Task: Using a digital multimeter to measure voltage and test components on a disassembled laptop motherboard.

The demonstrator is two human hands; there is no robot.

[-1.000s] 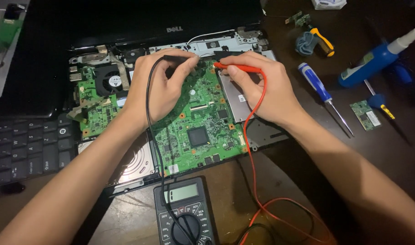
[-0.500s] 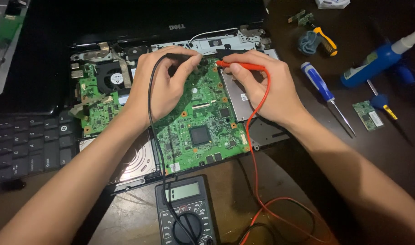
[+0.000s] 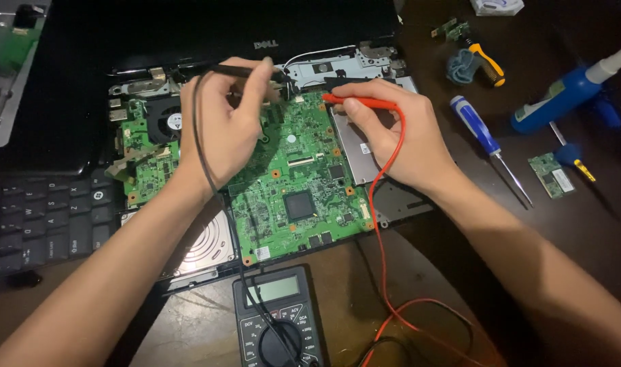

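The left hand (image 3: 225, 129) has its fingers closed around a black probe (image 3: 246, 70), whose tip meets the top edge of the green motherboard (image 3: 293, 183). The right hand (image 3: 399, 132) pinches a red probe (image 3: 361, 102) at the same edge, just right of the black one. Below the motherboard, a multimeter (image 3: 276, 319) lies on the tabletop (image 3: 188, 326). Right of the motherboard lies a blue screwdriver (image 3: 484, 136).

Grey rectangular multimeter screen (image 3: 278, 288) at bottom centre. Small white sticker (image 3: 261, 253) on green board's near edge. White label on small board (image 3: 562, 180) at right. Round white fan sticker (image 3: 174, 121).
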